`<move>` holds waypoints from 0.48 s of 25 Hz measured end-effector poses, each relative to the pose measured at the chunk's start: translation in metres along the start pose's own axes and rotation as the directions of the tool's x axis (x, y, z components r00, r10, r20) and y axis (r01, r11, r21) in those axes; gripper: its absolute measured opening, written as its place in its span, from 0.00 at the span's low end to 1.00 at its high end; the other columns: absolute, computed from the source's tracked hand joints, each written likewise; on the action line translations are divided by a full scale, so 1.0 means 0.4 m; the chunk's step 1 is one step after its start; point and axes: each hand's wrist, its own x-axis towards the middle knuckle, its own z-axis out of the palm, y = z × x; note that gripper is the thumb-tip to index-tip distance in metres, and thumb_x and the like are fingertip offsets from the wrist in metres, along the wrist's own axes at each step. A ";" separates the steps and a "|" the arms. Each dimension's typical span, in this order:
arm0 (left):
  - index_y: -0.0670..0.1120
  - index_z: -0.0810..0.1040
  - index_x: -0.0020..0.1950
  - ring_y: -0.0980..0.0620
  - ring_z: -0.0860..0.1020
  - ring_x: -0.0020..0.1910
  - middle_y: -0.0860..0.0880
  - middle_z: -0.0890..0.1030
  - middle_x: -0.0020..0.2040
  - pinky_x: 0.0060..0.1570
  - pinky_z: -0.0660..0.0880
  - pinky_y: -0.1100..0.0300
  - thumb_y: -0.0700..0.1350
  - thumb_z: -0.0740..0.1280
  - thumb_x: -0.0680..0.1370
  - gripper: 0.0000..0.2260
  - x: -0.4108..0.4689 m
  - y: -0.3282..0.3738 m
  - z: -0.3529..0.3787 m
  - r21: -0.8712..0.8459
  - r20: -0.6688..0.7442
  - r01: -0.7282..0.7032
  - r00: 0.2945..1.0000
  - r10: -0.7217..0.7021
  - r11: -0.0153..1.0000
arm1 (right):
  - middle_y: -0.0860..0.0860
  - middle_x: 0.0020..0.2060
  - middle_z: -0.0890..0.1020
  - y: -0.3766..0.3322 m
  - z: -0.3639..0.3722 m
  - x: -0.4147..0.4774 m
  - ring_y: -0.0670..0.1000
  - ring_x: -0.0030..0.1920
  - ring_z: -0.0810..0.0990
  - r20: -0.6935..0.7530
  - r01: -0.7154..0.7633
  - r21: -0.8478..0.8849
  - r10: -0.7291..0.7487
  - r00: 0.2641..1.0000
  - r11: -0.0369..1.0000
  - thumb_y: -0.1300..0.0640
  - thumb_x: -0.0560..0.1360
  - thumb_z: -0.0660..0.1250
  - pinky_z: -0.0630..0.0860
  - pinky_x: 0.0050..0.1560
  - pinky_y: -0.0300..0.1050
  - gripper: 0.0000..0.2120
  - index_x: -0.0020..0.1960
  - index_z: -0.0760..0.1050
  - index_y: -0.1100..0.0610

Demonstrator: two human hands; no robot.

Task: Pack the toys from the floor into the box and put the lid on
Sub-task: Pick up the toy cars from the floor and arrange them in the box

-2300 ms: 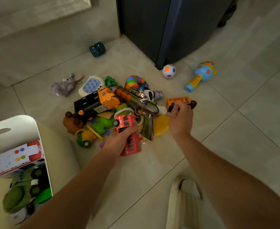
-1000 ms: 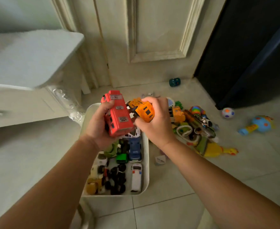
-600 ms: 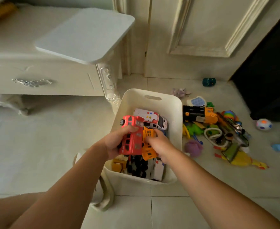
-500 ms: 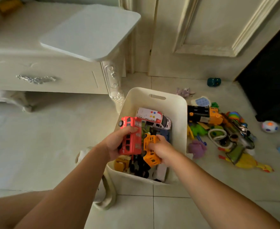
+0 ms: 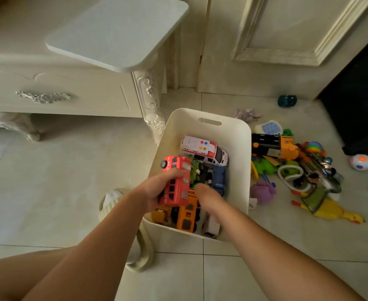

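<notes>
The white box (image 5: pixel 245 153) stands on the tiled floor, holding several toy vehicles, among them a white ambulance (image 5: pixel 202 149). My left hand (image 5: pixel 154 190) grips a red double-decker bus (image 5: pixel 176 183) over the box's left edge. My right hand (image 5: pixel 209 198) reaches down inside the box, fingers turned away and hidden, beside an orange bus (image 5: pixel 186 216) that lies on the other toys. Right of the box a pile stays on the floor: a black and orange truck (image 5: pixel 272 145), a toy gun (image 5: pixel 317 170), a yellow rubber chicken (image 5: pixel 332 210) and a purple toy (image 5: pixel 262 192).
A cream cabinet with a carved leg (image 5: pixel 151 105) stands close behind the box, with a flat white rounded panel (image 5: pixel 118 29) lying on top. A spotted ball (image 5: pixel 361 162), a teal toy (image 5: pixel 287 101) and a small plush (image 5: pixel 247 115) lie apart. My slippers flank the box's near-left corner.
Both hands carried the buses from the pile to the box. In the last half second the orange bus sank onto the toys inside; the red bus stayed in my left hand.
</notes>
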 end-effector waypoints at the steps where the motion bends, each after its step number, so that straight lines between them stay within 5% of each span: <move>1: 0.48 0.72 0.61 0.43 0.81 0.54 0.41 0.81 0.55 0.51 0.79 0.51 0.54 0.71 0.72 0.21 0.003 -0.001 0.008 0.025 0.011 0.006 1.000 -0.006 1.000 | 0.52 0.48 0.78 -0.010 -0.030 -0.004 0.50 0.48 0.77 -0.037 -0.025 0.165 0.032 0.999 0.986 0.43 0.82 0.49 0.72 0.51 0.47 0.15 0.54 0.72 0.48; 3: 0.49 0.73 0.58 0.44 0.82 0.52 0.43 0.83 0.53 0.50 0.80 0.51 0.54 0.72 0.72 0.19 0.013 -0.003 0.035 0.104 0.005 -0.010 1.000 0.009 0.995 | 0.54 0.51 0.82 -0.023 -0.085 -0.013 0.56 0.52 0.81 0.096 -0.057 0.489 0.011 0.995 0.871 0.34 0.77 0.55 0.78 0.55 0.55 0.23 0.60 0.75 0.48; 6: 0.50 0.76 0.56 0.45 0.84 0.48 0.45 0.85 0.50 0.52 0.81 0.49 0.54 0.74 0.72 0.16 0.046 -0.012 0.079 0.324 0.015 -0.081 0.997 0.081 0.942 | 0.53 0.54 0.81 -0.028 -0.120 -0.045 0.57 0.52 0.82 0.180 -0.011 0.482 -0.086 0.980 0.876 0.38 0.69 0.71 0.82 0.48 0.56 0.25 0.63 0.73 0.46; 8: 0.50 0.77 0.58 0.46 0.84 0.51 0.46 0.85 0.52 0.57 0.79 0.47 0.53 0.74 0.72 0.18 0.066 -0.014 0.107 0.348 0.119 -0.102 0.991 0.064 0.932 | 0.52 0.52 0.80 -0.013 -0.121 -0.034 0.54 0.49 0.82 -0.042 0.036 0.335 -0.023 0.999 0.942 0.45 0.69 0.73 0.82 0.47 0.53 0.21 0.58 0.72 0.48; 10: 0.52 0.76 0.62 0.48 0.82 0.54 0.48 0.84 0.54 0.58 0.76 0.50 0.52 0.74 0.71 0.20 0.084 -0.014 0.131 0.368 0.195 -0.125 0.979 0.055 0.921 | 0.53 0.47 0.81 0.004 -0.138 -0.013 0.53 0.44 0.81 -0.339 0.059 0.390 0.083 0.937 0.919 0.49 0.70 0.71 0.81 0.43 0.49 0.13 0.50 0.72 0.52; 12: 0.55 0.76 0.61 0.52 0.82 0.53 0.52 0.84 0.53 0.57 0.75 0.54 0.51 0.74 0.70 0.20 0.119 -0.029 0.144 0.519 0.219 -0.189 0.972 0.084 0.833 | 0.53 0.47 0.80 0.010 -0.146 -0.002 0.54 0.45 0.81 -0.493 0.116 0.284 0.042 0.869 0.952 0.51 0.72 0.70 0.77 0.39 0.44 0.15 0.54 0.72 0.57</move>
